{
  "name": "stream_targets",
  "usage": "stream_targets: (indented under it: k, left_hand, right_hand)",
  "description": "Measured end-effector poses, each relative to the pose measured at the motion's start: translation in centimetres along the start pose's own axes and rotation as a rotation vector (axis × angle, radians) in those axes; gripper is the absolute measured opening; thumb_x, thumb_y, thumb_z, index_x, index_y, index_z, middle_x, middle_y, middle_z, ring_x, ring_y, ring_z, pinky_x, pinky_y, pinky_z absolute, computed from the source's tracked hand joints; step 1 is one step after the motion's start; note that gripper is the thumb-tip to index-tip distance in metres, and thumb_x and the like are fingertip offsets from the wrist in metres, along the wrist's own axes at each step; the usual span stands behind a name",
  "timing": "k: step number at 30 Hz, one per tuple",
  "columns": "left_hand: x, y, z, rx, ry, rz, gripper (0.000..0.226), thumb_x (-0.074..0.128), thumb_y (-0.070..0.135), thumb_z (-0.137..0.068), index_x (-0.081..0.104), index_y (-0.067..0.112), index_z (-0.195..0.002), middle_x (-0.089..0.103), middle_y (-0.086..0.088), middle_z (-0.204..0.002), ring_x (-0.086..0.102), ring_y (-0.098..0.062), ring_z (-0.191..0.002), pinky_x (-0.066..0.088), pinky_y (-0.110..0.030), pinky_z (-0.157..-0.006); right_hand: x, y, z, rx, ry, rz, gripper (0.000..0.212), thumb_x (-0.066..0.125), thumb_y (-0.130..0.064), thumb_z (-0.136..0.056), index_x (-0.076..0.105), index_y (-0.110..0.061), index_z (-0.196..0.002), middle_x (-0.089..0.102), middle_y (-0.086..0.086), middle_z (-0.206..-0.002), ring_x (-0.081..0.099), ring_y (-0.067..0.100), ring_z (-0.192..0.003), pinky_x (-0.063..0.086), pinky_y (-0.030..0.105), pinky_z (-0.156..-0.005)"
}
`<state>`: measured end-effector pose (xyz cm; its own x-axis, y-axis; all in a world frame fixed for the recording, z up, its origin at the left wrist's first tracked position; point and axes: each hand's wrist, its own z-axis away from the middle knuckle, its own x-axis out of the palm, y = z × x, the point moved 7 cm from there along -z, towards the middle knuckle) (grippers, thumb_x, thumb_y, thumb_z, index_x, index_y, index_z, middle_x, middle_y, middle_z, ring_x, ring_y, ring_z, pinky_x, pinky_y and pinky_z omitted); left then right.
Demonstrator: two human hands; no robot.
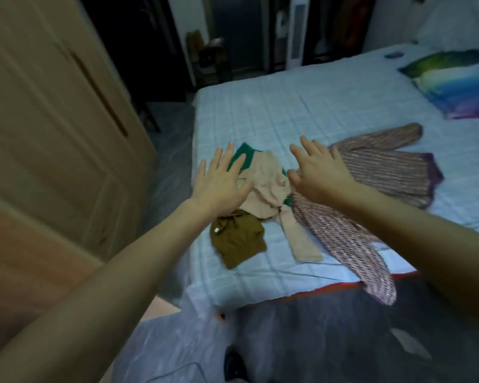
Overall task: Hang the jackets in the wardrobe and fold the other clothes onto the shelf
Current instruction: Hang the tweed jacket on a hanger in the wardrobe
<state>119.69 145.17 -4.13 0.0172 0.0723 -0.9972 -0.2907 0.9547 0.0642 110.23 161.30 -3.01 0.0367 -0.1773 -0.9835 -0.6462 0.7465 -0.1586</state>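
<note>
Clothes lie in a heap near the bed's [329, 106] foot edge, and we have both hands out over them, neither holding anything. Our left hand [221, 181] is spread wide, fingers straight, above the green garment [242, 157] and the left side of the beige top [268, 186]. Our right hand [320, 172] is also open, fingers extended toward 11 o'clock, over the spot where the beige top meets the striped pink cardigan [371, 194].

The beige top sits between our hands, its sleeve trailing toward 5 o'clock; both hands are about equally near it. The cardigan's long axis runs from 2 o'clock down to 5 o'clock, its hem hanging off the bed, nearer our right hand. The olive piece [238, 239] lies at 6 o'clock of our left hand. The wardrobe door [53, 106] stands at 9 o'clock, seemingly closed.
</note>
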Motion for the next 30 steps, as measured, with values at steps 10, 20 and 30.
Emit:
stream_targets:
  k: [10, 20, 30]
  left_hand:
    - [5.4, 11.3, -10.5, 0.212, -0.106, 0.015, 0.068, 0.027, 0.058, -0.097, 0.007, 0.027, -0.155, -0.009, 0.0, -0.163, -0.006, -0.023, -0.15, 0.001, -0.05, -0.119]
    - [12.7, 11.3, -23.2, 0.141, -0.313, 0.103, 0.07, 0.026, 0.062, -0.095, 0.004, 0.032, -0.154, -0.013, 0.002, -0.162, -0.007, -0.023, -0.149, 0.002, -0.051, -0.117]
    - [17.9, 9.6, -30.1, 0.002, -0.415, 0.171, 0.074, 0.018, 0.06, -0.094, 0.005, 0.022, -0.155, -0.007, -0.004, -0.163, -0.005, -0.025, -0.149, 0.004, -0.046, -0.12]
  right_hand:
    - [0.6, 15.0, 1.3, 0.309, -0.029, 0.005, 0.063, 0.043, -0.043, -0.096, 0.024, -0.019, -0.151, 0.011, 0.008, -0.162, 0.014, 0.029, -0.147, 0.012, 0.055, -0.117]
    - [3.3, 21.0, -7.4, 0.342, -0.158, 0.032, 0.065, 0.039, -0.044, -0.097, 0.016, -0.021, -0.153, 0.005, 0.005, -0.163, 0.007, 0.027, -0.149, 0.008, 0.054, -0.119]
    - [6.7, 24.4, -15.6, 0.273, -0.25, 0.006, 0.069, 0.04, -0.039, -0.098, 0.005, -0.023, -0.155, -0.001, 0.003, -0.163, 0.002, 0.023, -0.149, 0.009, 0.052, -0.12]
